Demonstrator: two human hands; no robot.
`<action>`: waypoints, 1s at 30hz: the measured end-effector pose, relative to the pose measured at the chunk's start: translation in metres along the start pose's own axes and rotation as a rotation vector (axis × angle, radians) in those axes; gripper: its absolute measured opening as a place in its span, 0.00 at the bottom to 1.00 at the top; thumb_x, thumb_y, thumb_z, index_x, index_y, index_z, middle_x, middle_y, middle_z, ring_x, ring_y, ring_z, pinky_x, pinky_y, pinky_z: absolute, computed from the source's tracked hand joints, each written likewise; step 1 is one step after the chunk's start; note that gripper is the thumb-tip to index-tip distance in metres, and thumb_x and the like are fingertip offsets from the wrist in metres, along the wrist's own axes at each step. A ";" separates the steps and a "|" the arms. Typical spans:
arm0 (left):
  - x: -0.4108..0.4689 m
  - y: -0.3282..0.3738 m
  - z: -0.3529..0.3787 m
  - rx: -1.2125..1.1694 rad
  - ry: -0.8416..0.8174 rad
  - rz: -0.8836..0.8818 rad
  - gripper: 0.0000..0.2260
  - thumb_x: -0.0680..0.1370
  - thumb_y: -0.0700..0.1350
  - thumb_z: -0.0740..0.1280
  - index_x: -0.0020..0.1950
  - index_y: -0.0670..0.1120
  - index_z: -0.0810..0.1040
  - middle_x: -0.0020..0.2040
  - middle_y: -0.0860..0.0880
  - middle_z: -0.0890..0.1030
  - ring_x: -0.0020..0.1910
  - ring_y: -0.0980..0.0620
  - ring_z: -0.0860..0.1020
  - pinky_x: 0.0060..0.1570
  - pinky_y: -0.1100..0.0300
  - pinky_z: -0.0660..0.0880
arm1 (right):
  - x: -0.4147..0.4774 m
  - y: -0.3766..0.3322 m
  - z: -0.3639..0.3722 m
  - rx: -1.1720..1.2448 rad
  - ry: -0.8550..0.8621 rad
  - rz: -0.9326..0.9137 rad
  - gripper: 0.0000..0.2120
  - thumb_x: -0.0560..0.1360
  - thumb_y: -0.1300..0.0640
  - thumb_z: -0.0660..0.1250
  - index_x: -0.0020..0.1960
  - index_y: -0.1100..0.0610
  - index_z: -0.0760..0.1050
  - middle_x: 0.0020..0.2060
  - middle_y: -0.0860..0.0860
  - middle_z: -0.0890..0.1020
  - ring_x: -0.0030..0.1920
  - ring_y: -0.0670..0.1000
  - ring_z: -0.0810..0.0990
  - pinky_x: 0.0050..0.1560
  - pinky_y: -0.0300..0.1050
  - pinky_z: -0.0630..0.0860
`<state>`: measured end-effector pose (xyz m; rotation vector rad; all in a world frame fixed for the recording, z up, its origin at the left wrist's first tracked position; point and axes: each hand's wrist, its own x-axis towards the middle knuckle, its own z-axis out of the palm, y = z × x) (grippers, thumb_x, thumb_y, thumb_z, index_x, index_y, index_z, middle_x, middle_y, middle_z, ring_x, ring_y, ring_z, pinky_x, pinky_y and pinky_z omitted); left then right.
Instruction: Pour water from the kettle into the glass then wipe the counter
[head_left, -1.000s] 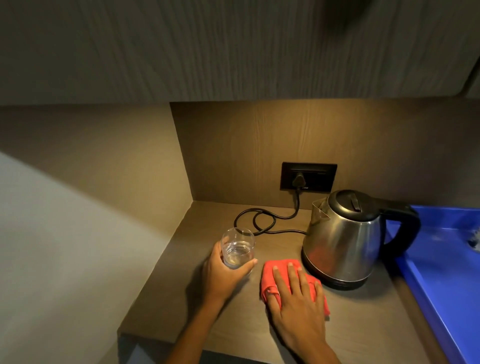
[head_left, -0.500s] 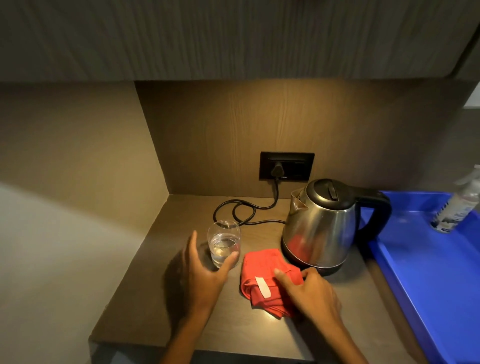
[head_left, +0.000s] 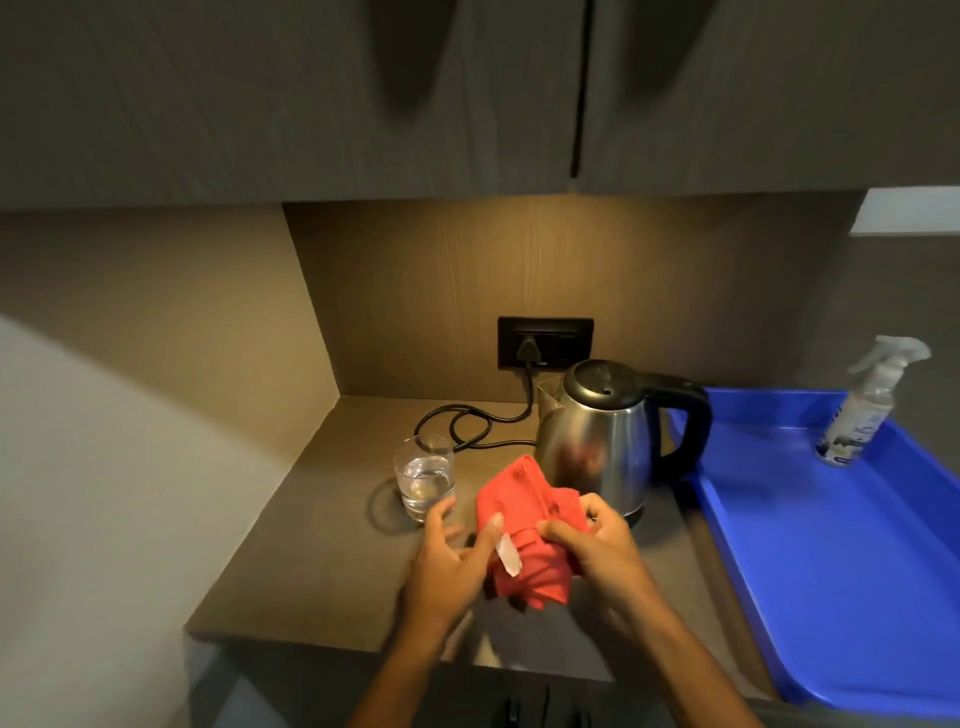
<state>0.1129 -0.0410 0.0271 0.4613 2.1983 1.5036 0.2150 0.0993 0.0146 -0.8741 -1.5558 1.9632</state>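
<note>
A steel kettle (head_left: 602, 447) with a black lid and handle stands at the back right of the brown counter (head_left: 322, 540). A clear glass (head_left: 423, 478) partly filled with water stands to its left. Both hands hold a crumpled red cloth (head_left: 524, 525) lifted above the counter in front of the kettle. My right hand (head_left: 597, 540) grips its right side. My left hand (head_left: 457, 556) pinches its left edge with the thumb, close to the glass but apart from it.
The kettle's black cord (head_left: 467, 426) coils behind the glass and runs to a wall socket (head_left: 545, 343). A blue tray (head_left: 841, 561) lies at the right with a spray bottle (head_left: 862, 405) on it. Cabinets hang overhead.
My left hand let go of the glass and moved right onto the cloth. My right hand gathered the cloth and lifted it off the counter. The view has tilted up.
</note>
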 end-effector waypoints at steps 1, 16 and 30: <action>-0.007 0.007 0.007 -0.224 -0.095 -0.085 0.29 0.72 0.58 0.71 0.70 0.52 0.67 0.56 0.49 0.80 0.52 0.48 0.81 0.52 0.48 0.80 | -0.007 -0.005 -0.015 0.093 -0.021 0.006 0.19 0.62 0.62 0.79 0.48 0.62 0.75 0.39 0.56 0.85 0.37 0.52 0.85 0.32 0.43 0.79; -0.113 0.090 0.224 0.043 -0.422 0.510 0.24 0.73 0.34 0.68 0.66 0.49 0.69 0.56 0.44 0.80 0.51 0.42 0.81 0.51 0.50 0.78 | -0.081 -0.059 -0.246 -0.665 0.519 -0.343 0.20 0.70 0.58 0.74 0.57 0.50 0.71 0.46 0.56 0.77 0.45 0.55 0.73 0.41 0.45 0.66; -0.128 0.101 0.239 1.195 -0.071 0.912 0.19 0.79 0.52 0.59 0.70 0.55 0.72 0.80 0.43 0.53 0.79 0.42 0.46 0.72 0.33 0.42 | -0.093 -0.073 -0.275 -1.555 0.227 -0.089 0.25 0.80 0.35 0.48 0.67 0.45 0.73 0.72 0.61 0.66 0.73 0.59 0.59 0.70 0.63 0.51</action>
